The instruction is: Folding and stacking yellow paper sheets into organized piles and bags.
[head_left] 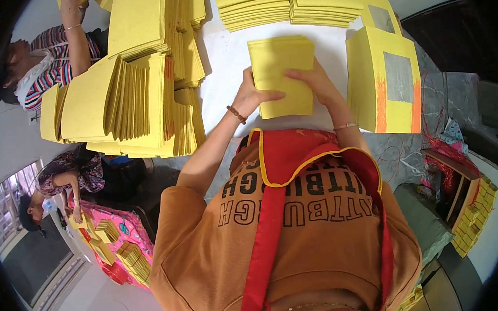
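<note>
A small stack of yellow paper sheets (282, 68) lies on the white table (226, 60) in front of me. My left hand (252, 94) grips its left edge, thumb across the lower face. My right hand (317, 82) presses on its right edge, fingers laid over the top sheet. A beaded bracelet circles my left wrist and a thin bangle my right. My orange shirt and red apron fill the lower part of the view.
Large fanned piles of yellow sheets (136, 88) crowd the table's left. Flat stacks (285, 5) lie at the far edge. Yellow sheets with grey squares and orange stripes (386, 84) stand at right. One person (54, 50) sits at upper left, another (62, 184) works at a pink table.
</note>
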Demonstrator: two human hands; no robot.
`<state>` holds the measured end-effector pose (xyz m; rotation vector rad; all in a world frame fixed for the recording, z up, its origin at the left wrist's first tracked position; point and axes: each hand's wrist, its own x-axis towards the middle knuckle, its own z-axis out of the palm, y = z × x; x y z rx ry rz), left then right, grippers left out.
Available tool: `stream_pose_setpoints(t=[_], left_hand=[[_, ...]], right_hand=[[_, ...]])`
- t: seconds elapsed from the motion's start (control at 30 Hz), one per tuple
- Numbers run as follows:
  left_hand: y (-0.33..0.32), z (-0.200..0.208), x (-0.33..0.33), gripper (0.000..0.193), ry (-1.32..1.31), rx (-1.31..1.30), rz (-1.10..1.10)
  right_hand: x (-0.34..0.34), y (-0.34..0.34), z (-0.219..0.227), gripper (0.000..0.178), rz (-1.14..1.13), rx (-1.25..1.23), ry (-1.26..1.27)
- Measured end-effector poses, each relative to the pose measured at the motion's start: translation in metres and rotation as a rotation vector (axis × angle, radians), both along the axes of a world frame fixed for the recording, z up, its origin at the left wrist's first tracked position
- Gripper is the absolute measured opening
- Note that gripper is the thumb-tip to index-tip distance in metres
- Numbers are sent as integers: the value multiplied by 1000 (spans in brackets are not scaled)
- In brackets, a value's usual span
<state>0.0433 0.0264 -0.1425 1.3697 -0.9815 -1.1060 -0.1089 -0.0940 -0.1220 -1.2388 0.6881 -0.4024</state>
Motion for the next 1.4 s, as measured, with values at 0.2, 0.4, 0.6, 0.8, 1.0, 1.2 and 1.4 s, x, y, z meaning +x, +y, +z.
stream_pose_setpoints(t=[0.2, 0.4, 0.6, 0.8, 1.0, 1.2, 1.4], left_hand=[[7, 12, -5, 49, 605, 291, 73], [10, 15, -12, 50, 562, 349, 93], [11, 0, 9, 75, -24, -128, 57], [-5, -58, 36, 84, -836, -85, -297], [3, -59, 25, 85, -641, 0, -58], [14, -43, 16, 83, -403, -10, 46], [18, -47, 22, 77, -694, -62, -15]], right_hand=[[-6, 17, 0, 84, -64, 243, 55], [-13, 18, -7, 84, -21, 281, 26], [-17, 19, 2, 94, -38, -69, -154], [-8, 12, -22, 85, 90, -316, -107], [-7, 11, -21, 79, 90, -333, -76], [-10, 9, -7, 86, 197, -236, -16], [-12, 9, -19, 88, 201, -350, -17]])
